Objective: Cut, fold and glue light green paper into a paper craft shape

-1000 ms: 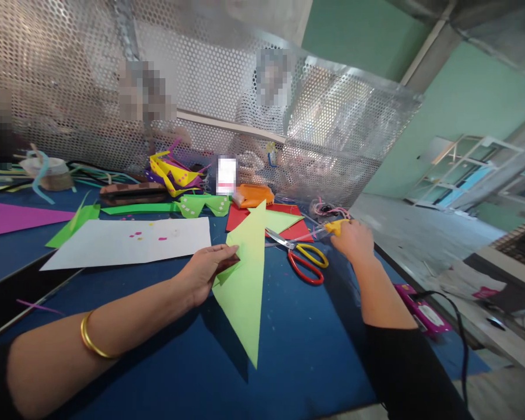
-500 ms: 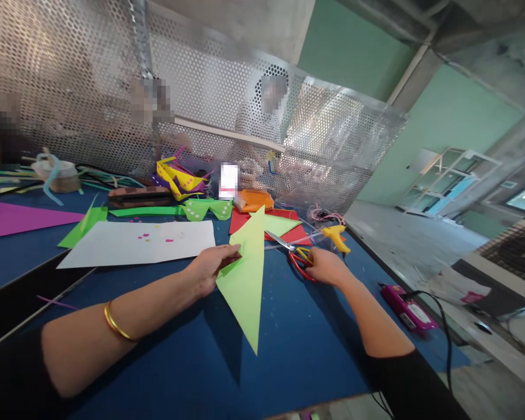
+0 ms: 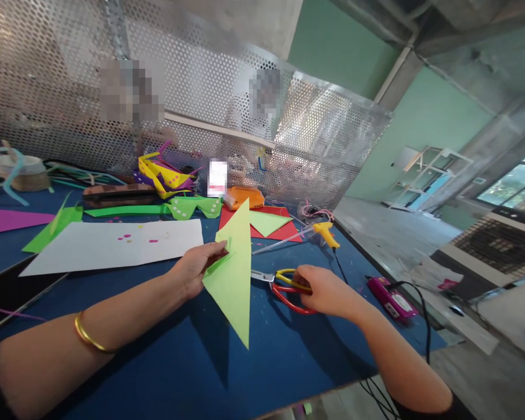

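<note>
No readable text, labels, brands or numbers anywhere.

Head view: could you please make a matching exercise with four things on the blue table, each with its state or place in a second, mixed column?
Things
1. green paper triangle
2. scissors
3. glue gun
4. white sheet

States
a. yellow, lying untouched beyond the right hand
b. pinched by the left hand
c. flat, dotted with small coloured bits
d. handles gripped by the right hand

Pairs: 1-b, 2-d, 3-a, 4-c
</note>
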Tool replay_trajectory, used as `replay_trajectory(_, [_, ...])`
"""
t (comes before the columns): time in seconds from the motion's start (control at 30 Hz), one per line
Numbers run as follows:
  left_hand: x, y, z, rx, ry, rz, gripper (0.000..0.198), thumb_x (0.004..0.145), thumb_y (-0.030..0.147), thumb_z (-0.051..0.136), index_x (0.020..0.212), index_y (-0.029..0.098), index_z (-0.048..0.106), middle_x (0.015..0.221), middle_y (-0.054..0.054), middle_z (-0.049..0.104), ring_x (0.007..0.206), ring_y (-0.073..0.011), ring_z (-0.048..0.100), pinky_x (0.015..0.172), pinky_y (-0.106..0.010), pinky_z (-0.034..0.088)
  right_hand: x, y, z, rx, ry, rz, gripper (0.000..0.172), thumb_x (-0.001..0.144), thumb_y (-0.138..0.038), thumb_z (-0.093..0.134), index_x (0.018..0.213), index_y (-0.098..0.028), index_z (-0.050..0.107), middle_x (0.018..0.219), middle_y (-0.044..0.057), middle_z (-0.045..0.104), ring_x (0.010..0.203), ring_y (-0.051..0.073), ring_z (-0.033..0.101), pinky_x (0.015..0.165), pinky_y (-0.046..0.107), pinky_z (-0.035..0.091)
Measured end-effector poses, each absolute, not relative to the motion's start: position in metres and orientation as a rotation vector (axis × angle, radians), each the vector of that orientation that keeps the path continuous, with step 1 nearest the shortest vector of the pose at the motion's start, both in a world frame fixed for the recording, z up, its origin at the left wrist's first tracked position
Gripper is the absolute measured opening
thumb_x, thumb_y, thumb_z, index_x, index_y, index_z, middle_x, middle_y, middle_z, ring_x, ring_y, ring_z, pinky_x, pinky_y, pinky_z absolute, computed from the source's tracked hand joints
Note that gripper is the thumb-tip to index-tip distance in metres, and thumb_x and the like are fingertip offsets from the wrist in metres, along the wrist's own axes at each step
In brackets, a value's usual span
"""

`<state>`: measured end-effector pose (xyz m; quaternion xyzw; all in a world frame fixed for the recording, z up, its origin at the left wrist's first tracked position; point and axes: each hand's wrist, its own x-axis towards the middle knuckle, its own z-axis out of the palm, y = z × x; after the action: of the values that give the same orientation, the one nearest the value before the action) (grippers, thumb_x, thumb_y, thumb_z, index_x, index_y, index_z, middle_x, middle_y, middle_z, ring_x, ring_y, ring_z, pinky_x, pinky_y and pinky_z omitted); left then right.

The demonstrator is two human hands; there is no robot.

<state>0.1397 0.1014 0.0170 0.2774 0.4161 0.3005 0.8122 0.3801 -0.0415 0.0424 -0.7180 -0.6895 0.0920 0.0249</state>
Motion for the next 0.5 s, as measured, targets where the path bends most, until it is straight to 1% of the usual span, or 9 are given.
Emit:
replay_trajectory(0.07, [0.14, 0.101, 0.017, 0.603, 0.893, 0.636, 0.012, 0.072, 0.021, 0.072, 0.076, 0.014, 0.063, 0.065, -0.007, 0.069, 0.054, -0.0213, 0.067, 0.054, -0.031, 0.055, 0.392, -0.032, 0.049, -2.261, -2.095, 0.291, 0.02, 0.067, -0.025, 0.07, 0.086, -0.023, 0.066, 0.091, -0.001, 0.067, 0.08, 0.016, 0.061, 0.067, 0.022, 0.042])
replay_trajectory(0.1, [0.14, 0.101, 0.017, 0.609, 0.896, 0.634, 0.012, 0.072, 0.021, 0.072, 0.075, 0.014, 0.063, 0.064, -0.007, 0.069, 0.054, -0.0214, 0.067, 0.053, -0.03, 0.055, 0.402, -0.024, 0.053, -2.318, -2.022, 0.232, 0.023, 0.071, -0.031, 0.07, 0.092, -0.024, 0.068, 0.099, 0.001, 0.068, 0.088, 0.017, 0.062, 0.073, 0.023, 0.044])
replay_trajectory(0.13, [0.14, 0.1, 0.017, 0.615, 0.901, 0.634, 0.012, 0.072, 0.021, 0.072, 0.075, 0.014, 0.063, 0.064, -0.007, 0.069, 0.053, -0.0215, 0.067, 0.053, -0.03, 0.055, 0.414, -0.015, 0.057, -2.403, -1.899, 0.127, 0.024, 0.079, -0.035, 0.064, 0.1, -0.024, 0.067, 0.106, 0.004, 0.067, 0.096, 0.019, 0.062, 0.079, 0.025, 0.044])
replay_trajectory(0.17, [0.14, 0.1, 0.017, 0.622, 0.902, 0.635, 0.012, 0.072, 0.021, 0.072, 0.075, 0.014, 0.062, 0.064, -0.007, 0.069, 0.054, -0.0217, 0.067, 0.052, -0.031, 0.055, 0.427, -0.004, 0.06, -2.505, -1.745, 0.005, 0.028, 0.086, -0.036, 0.057, 0.106, -0.02, 0.066, 0.112, 0.01, 0.065, 0.102, 0.023, 0.061, 0.083, 0.03, 0.045])
replay_trajectory(0.23, [0.14, 0.1, 0.017, 0.642, 0.892, 0.635, 0.012, 0.072, 0.021, 0.072, 0.073, 0.015, 0.062, 0.063, -0.006, 0.068, 0.054, -0.0217, 0.067, 0.052, -0.031, 0.055, 0.454, 0.018, 0.063, -2.694, -1.424, -0.194, 0.04, 0.091, -0.037, 0.049, 0.116, -0.008, 0.061, 0.122, 0.024, 0.058, 0.113, 0.034, 0.057, 0.087, 0.041, 0.044])
replay_trajectory(0.3, [0.139, 0.1, 0.016, 0.663, 0.878, 0.629, 0.012, 0.072, 0.021, 0.072, 0.073, 0.015, 0.061, 0.063, -0.007, 0.068, 0.054, -0.0216, 0.067, 0.052, -0.03, 0.055, 0.476, 0.038, 0.059, -2.81, -1.223, -0.245, 0.047, 0.091, -0.043, 0.052, 0.115, -0.003, 0.061, 0.121, 0.029, 0.056, 0.113, 0.037, 0.056, 0.087, 0.045, 0.046])
replay_trajectory(0.37, [0.139, 0.1, 0.015, 0.683, 0.882, 0.628, 0.013, 0.071, 0.021, 0.073, 0.074, 0.015, 0.061, 0.064, -0.007, 0.068, 0.053, -0.0214, 0.066, 0.05, -0.03, 0.054, 0.491, 0.052, 0.051, -2.87, -1.156, -0.189, 0.045, 0.09, -0.047, 0.056, 0.113, -0.008, 0.062, 0.116, 0.022, 0.061, 0.107, 0.032, 0.06, 0.085, 0.043, 0.05])
replay_trajectory(0.43, [0.139, 0.1, 0.014, 0.696, 0.893, 0.639, 0.015, 0.07, 0.021, 0.075, 0.073, 0.015, 0.062, 0.063, -0.006, 0.068, 0.053, -0.0211, 0.066, 0.049, -0.03, 0.054, 0.499, 0.061, 0.039, -2.899, -1.152, -0.14, 0.035, 0.092, -0.037, 0.057, 0.12, -0.016, 0.057, 0.121, 0.01, 0.059, 0.102, 0.023, 0.061, 0.085, 0.043, 0.052])
replay_trajectory(0.5, [0.14, 0.099, 0.013, 0.702, 0.897, 0.661, 0.016, 0.068, 0.022, 0.077, 0.073, 0.015, 0.062, 0.063, -0.005, 0.068, 0.054, -0.0199, 0.066, 0.05, -0.028, 0.053, 0.502, 0.063, 0.028, -2.909, -1.15, -0.154, 0.033, 0.093, -0.034, 0.058, 0.122, -0.018, 0.056, 0.122, 0.008, 0.058, 0.102, 0.021, 0.061, 0.085, 0.043, 0.053])
